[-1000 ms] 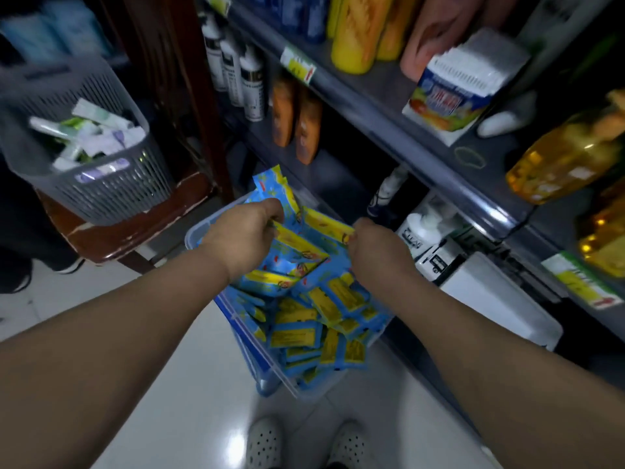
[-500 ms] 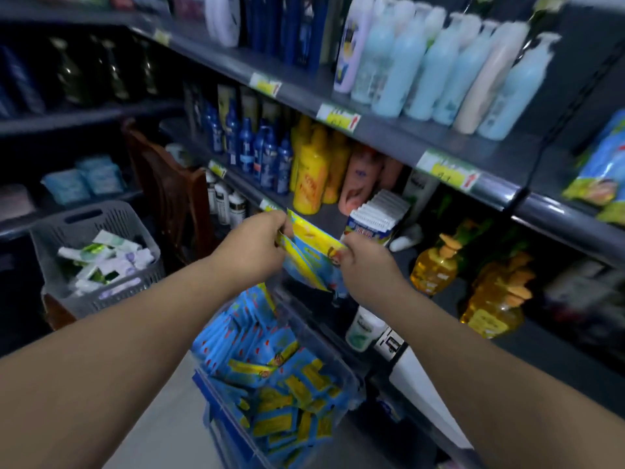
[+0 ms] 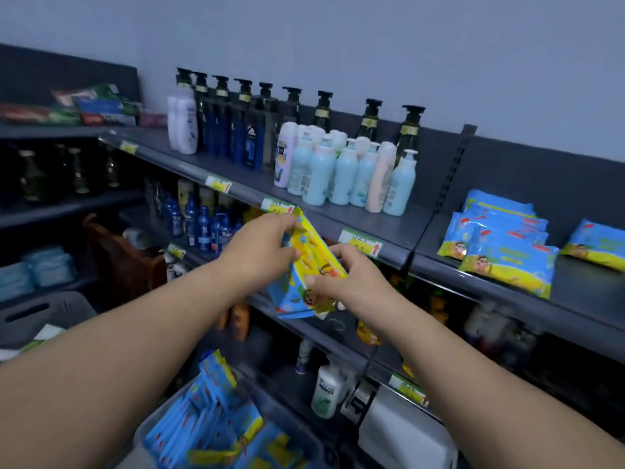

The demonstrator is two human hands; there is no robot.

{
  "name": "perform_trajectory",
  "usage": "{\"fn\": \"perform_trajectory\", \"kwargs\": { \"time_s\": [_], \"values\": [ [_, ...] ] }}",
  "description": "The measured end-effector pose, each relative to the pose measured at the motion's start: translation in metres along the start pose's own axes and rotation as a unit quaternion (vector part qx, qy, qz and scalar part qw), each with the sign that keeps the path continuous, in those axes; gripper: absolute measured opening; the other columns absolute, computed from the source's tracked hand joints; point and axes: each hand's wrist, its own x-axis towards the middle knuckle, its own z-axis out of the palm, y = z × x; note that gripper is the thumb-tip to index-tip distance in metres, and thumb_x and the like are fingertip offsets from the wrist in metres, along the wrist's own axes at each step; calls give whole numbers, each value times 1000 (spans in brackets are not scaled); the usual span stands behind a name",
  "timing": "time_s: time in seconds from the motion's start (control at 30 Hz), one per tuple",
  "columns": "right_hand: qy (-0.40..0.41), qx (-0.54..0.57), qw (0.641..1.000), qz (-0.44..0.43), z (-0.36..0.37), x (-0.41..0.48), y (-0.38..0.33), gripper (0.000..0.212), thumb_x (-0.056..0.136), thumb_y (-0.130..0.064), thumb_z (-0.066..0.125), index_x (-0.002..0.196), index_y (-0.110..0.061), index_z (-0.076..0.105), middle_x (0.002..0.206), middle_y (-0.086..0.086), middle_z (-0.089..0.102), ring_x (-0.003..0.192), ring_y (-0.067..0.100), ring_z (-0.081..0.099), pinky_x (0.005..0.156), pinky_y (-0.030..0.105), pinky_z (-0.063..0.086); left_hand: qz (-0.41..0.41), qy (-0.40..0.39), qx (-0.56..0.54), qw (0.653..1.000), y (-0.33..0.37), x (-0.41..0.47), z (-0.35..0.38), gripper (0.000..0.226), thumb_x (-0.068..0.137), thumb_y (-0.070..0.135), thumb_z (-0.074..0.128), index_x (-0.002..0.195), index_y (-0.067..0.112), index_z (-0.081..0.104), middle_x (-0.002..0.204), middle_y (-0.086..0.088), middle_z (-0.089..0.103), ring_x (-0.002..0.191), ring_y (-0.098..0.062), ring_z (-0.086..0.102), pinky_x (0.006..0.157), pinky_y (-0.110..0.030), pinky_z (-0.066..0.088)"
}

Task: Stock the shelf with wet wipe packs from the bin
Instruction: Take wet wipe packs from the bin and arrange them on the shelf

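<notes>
Both hands hold a small bundle of blue-and-yellow wet wipe packs (image 3: 306, 269) in mid-air in front of the shelf edge. My left hand (image 3: 260, 245) grips its upper left side. My right hand (image 3: 348, 282) pinches its lower right side. Below, the clear bin (image 3: 280, 418) holds several more of the same packs (image 3: 216, 421). On the upper shelf (image 3: 581, 292) at the right lie stacked wet wipe packs (image 3: 500, 242), with one more pack (image 3: 598, 243) at the frame edge.
Pump bottles and pale lotion bottles (image 3: 341, 167) stand on the upper shelf left of the wipes. Lower shelves hold blue bottles (image 3: 199, 225) and a white bottle (image 3: 326, 390). A grey basket (image 3: 44, 316) and a wooden chair (image 3: 118, 258) are at the left.
Both hands lifted the packs out of the bin and up to upper-shelf height. The view swung up from the floor to the shelves.
</notes>
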Motion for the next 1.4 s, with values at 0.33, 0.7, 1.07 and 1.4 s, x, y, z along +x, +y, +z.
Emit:
{"fn": "perform_trajectory", "kwargs": {
  "time_s": [0.33,0.7,1.07,1.4],
  "values": [
    [165,3,986,-14,-58,-30,-31,36,77,-10,77,104,-17,54,83,0,64,46,-4,57,36,18,42,75,97,-59,991,68,18,-3,73,75,34,78,135,24,37,130,2,39,114,-17,48,93,-36,44],
    [184,307,934,2,-113,-45,-26,31,82,-1,69,109,-8,56,96,13,71,76,26,68,72,42,56,-75,-237,-434,866,113,30,32,24,88,16,65,112,18,63,81,12,74,71,-2,68,60,-17,52],
    [270,71,960,-5,-224,-48,7,80,73,-33,83,139,-26,37,133,-7,45,115,11,53,75,21,46,3,-195,-350,916,194,77,77,34,85,7,69,112,25,58,100,0,70,83,-18,69,64,-34,59],
    [303,-90,947,-57,-388,-55,47,41,71,-32,83,103,-27,58,101,-5,70,91,15,68,86,48,55,118,-176,-201,956,318,143,166,35,74,4,73,97,30,64,85,-3,71,80,-28,70,68,-41,57]
  ]
}}
